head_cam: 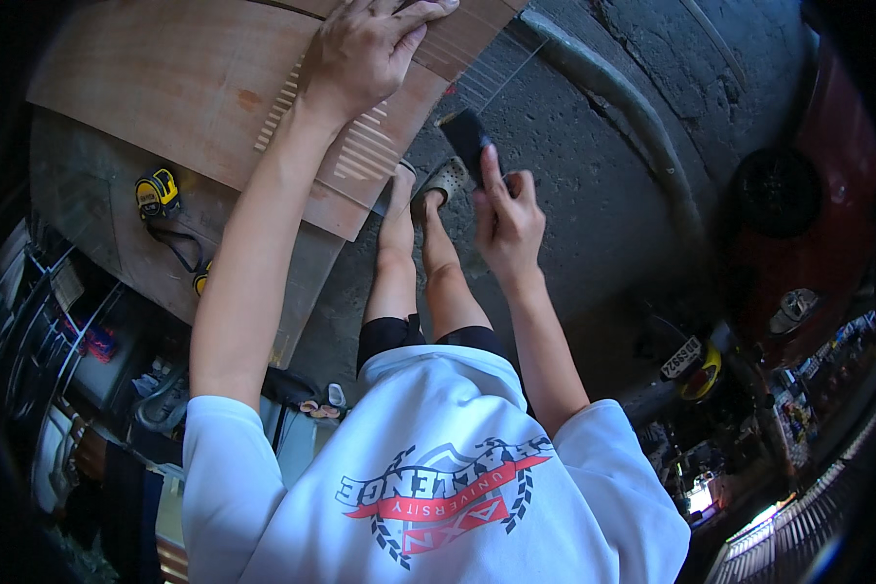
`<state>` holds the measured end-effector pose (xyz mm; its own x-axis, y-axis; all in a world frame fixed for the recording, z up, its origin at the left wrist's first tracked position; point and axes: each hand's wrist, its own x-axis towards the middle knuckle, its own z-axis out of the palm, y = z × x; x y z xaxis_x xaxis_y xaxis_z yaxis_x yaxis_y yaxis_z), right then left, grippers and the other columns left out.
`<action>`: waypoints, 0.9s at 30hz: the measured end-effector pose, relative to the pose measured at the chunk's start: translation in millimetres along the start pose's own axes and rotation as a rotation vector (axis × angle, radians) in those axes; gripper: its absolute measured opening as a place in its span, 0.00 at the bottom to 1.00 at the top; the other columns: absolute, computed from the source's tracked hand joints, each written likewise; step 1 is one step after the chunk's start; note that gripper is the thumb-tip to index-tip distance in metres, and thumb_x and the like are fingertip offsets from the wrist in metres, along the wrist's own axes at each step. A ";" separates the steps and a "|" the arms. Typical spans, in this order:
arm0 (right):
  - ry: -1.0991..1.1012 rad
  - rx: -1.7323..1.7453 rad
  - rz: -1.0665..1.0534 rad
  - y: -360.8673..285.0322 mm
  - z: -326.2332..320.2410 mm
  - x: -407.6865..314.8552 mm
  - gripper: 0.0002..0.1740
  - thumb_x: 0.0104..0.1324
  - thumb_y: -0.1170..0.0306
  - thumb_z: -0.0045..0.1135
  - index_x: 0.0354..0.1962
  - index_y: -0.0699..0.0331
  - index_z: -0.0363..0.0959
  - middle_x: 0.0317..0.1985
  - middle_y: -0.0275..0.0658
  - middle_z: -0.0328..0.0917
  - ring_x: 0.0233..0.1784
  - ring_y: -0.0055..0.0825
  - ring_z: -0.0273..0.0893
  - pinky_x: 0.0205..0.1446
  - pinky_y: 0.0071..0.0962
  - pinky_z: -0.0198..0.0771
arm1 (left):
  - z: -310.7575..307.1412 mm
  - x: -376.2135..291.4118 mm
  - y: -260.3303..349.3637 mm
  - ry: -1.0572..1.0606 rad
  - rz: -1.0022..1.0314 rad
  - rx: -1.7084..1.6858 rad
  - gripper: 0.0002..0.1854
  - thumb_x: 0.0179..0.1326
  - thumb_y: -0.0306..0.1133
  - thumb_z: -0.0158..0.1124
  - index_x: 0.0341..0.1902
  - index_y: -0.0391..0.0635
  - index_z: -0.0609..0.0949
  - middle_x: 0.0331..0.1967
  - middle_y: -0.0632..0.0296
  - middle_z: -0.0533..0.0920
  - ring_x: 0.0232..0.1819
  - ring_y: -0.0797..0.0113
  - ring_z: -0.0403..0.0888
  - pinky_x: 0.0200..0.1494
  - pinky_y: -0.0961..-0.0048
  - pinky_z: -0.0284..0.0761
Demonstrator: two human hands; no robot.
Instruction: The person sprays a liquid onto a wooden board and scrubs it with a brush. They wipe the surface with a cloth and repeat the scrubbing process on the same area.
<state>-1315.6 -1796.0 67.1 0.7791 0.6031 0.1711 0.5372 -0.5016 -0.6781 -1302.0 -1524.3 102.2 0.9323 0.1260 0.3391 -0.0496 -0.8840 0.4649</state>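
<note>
My left hand (361, 62) lies on a brown wooden board (182, 80) at the top, fingers towards the picture's upper edge; whether it grips anything there cannot be told. Pale parallel strips (369, 146) show on the board on both sides of my wrist. Off the board's right edge, my right hand (509, 212) is shut on a dark, flat, block-like tool (465, 137) with a tan tip, its exact kind unclear. A yellow and black tape measure (157, 194) rests on the lower board to the left.
Below the top board lies a wider, worn wooden surface (303, 292), with part of another yellow item (203, 280) beside my left forearm. A thick pipe or hose (628, 102) curves over the concrete floor. A red vehicle (796, 270) stands at the right, a metal rack (80, 332) at the left.
</note>
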 end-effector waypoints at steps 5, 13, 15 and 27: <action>0.179 -0.142 0.031 25.5 -3.5 57.3 0.41 0.66 0.80 0.60 0.75 0.46 0.65 0.30 0.44 0.70 0.24 0.33 0.71 0.28 0.36 0.74 | -1.3 -1.5 2.8 -0.010 -0.021 -0.019 0.15 0.66 0.27 0.62 0.55 0.50 0.85 0.65 0.55 0.80 0.66 0.49 0.77 0.68 0.56 0.72; 0.038 0.000 -0.002 0.4 0.7 9.3 0.36 0.68 0.76 0.61 0.73 0.47 0.68 0.29 0.42 0.67 0.26 0.31 0.71 0.29 0.35 0.72 | -0.2 -1.2 -0.3 0.016 0.001 -0.007 0.15 0.67 0.27 0.61 0.55 0.51 0.85 0.64 0.55 0.81 0.66 0.50 0.77 0.68 0.57 0.73; 0.201 -0.006 0.002 20.6 6.5 39.3 0.36 0.69 0.76 0.60 0.74 0.49 0.66 0.29 0.42 0.67 0.26 0.29 0.68 0.28 0.33 0.69 | 0.1 -2.0 0.8 0.017 -0.003 -0.011 0.15 0.67 0.27 0.61 0.55 0.51 0.85 0.64 0.55 0.81 0.66 0.50 0.77 0.68 0.57 0.73; 0.222 0.013 -0.048 17.3 19.2 32.2 0.39 0.68 0.82 0.54 0.76 0.55 0.62 0.30 0.43 0.72 0.27 0.30 0.66 0.28 0.32 0.68 | 1.0 -4.4 0.7 0.026 -0.007 -0.002 0.14 0.68 0.28 0.61 0.55 0.51 0.85 0.64 0.55 0.81 0.66 0.50 0.77 0.69 0.56 0.72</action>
<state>-1287.5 -1773.4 47.1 0.8054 0.4739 0.3560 0.5725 -0.4668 -0.6740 -1305.8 -1525.9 100.2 0.9231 0.1437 0.3568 -0.0440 -0.8821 0.4689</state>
